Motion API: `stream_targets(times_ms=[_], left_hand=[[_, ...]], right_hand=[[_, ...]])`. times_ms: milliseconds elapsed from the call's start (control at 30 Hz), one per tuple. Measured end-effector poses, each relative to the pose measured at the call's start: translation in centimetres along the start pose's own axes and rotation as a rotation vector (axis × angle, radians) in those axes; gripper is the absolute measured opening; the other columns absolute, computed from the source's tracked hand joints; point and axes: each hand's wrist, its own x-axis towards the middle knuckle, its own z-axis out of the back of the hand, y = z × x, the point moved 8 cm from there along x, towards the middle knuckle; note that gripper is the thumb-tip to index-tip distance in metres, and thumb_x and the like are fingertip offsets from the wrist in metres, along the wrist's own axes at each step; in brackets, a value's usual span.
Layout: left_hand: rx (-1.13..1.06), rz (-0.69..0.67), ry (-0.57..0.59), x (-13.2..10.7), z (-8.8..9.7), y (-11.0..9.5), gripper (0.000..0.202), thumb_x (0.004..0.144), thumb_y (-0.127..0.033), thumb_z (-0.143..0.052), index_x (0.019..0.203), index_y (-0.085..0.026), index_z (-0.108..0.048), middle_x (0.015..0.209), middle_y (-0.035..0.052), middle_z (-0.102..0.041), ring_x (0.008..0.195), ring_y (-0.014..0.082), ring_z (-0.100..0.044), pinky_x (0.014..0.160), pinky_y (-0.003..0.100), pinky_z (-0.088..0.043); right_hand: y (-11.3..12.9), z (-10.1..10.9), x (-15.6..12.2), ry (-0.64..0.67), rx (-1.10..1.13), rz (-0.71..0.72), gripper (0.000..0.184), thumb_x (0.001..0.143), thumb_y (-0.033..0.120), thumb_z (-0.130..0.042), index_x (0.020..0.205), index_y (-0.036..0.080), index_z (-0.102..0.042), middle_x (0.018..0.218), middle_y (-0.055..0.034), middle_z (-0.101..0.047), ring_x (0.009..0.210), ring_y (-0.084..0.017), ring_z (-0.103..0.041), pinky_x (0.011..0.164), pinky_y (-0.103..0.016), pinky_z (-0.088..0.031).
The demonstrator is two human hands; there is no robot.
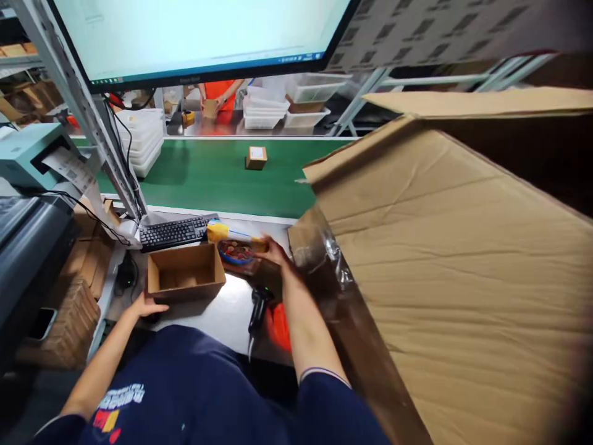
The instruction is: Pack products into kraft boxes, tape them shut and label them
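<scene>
My right hand (pixel 271 252) grips the right end of a yellow, white and blue food box (pixel 236 247) with a picture of a full bowl on its front. The box is tilted and close to the right side of an open cardboard box (pixel 185 290), whose visible inside holds nothing. At that carton's lower left corner is my left hand (pixel 149 306), its thumb and fingers spread; it seems to touch the corner. A black handheld scanner (pixel 259 307) lies on the worktop, below the food box.
A black keyboard (pixel 173 232) lies behind the carton, under a monitor (pixel 199 37). A large cardboard box (pixel 454 247) fills the right side. Beyond the worktop, a green conveyor (pixel 204 170) carries a small carton (pixel 256 158). A label printer (pixel 32 154) stands left. Across, a person in orange (pixel 220 93) handles a carton.
</scene>
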Motion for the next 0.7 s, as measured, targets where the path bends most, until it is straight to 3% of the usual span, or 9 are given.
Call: stream_targets(times_ms=[100,167,267,367,433,567,700], left_hand=[[-0.067,-0.021,-0.115,0.6,2.1,-0.2,0.131,0.064,-0.079,-0.076,0.167,-0.022,-0.018,0.156,0.0186,-0.049,0.147,0.0435,-0.045,0.125,0.066,-0.031],[-0.081,-0.058,-0.147,0.7,4.0,-0.7,0.148,0.058,-0.072,-0.085,0.169,-0.021,-0.001,0.17,0.0212,-0.028,0.157,0.0464,-0.027,0.13,0.067,-0.018],[-0.07,-0.1,-0.075,0.8,5.8,-1.9,0.157,0.061,-0.064,-0.09,0.166,-0.021,0.02,0.175,0.0242,-0.002,0.162,0.044,-0.01,0.131,0.063,-0.011],[-0.067,-0.145,-0.026,1.5,7.0,-3.2,0.165,0.061,-0.065,-0.09,0.16,-0.02,0.033,0.174,0.0266,0.013,0.164,0.0398,0.0,0.131,0.06,-0.008],[-0.058,-0.172,-0.021,2.3,7.5,-3.7,0.167,0.06,-0.065,-0.09,0.158,-0.019,0.037,0.173,0.0275,0.014,0.164,0.0385,0.002,0.131,0.059,-0.007],[-0.057,-0.211,0.007,3.6,7.7,-3.8,0.165,0.061,-0.058,-0.091,0.159,-0.015,0.033,0.173,0.0306,0.002,0.164,0.0389,-0.008,0.131,0.059,-0.01],[-0.16,-0.269,0.053,4.4,7.3,-4.0,0.168,0.052,-0.055,-0.097,0.164,-0.015,0.023,0.173,0.0305,-0.005,0.163,0.0416,-0.011,0.131,0.058,-0.007]], right_hand=[[-0.2,-0.6,0.0,0.165,-0.097,0.031,0.043,0.067,0.051,-0.083,0.084,0.013,-0.073,0.075,-0.004,-0.071,0.076,-0.022,-0.064,0.076,-0.03,-0.051],[-0.1,-1.0,-0.8,0.207,-0.14,0.058,0.037,0.071,0.051,-0.079,0.074,0.014,-0.071,0.068,-0.0031,-0.068,0.072,-0.021,-0.062,0.072,-0.029,-0.048],[0.5,-0.6,-2.3,0.158,-0.172,0.092,0.033,0.076,0.045,-0.071,0.084,0.013,-0.074,0.083,-0.0083,-0.073,0.081,-0.024,-0.065,0.075,-0.03,-0.047],[1.8,1.5,-4.1,0.068,-0.21,0.107,0.038,0.077,0.044,-0.066,0.097,0.013,-0.077,0.094,-0.0129,-0.074,0.091,-0.029,-0.066,0.081,-0.036,-0.047],[3.5,3.9,-5.5,-0.041,-0.238,0.147,0.043,0.08,0.05,-0.064,0.099,0.014,-0.078,0.095,-0.0143,-0.074,0.093,-0.031,-0.065,0.082,-0.039,-0.047],[8.8,8.8,-9.7,-0.374,-0.132,0.295,0.048,0.083,0.065,-0.066,0.089,0.018,-0.076,0.086,-0.0126,-0.073,0.082,-0.028,-0.065,0.078,-0.039,-0.05],[13.4,9.2,-13.6,-0.496,0.215,0.492,0.041,0.078,0.062,-0.077,0.074,0.022,-0.069,0.07,-0.0045,-0.066,0.063,-0.021,-0.058,0.062,-0.035,-0.05]])
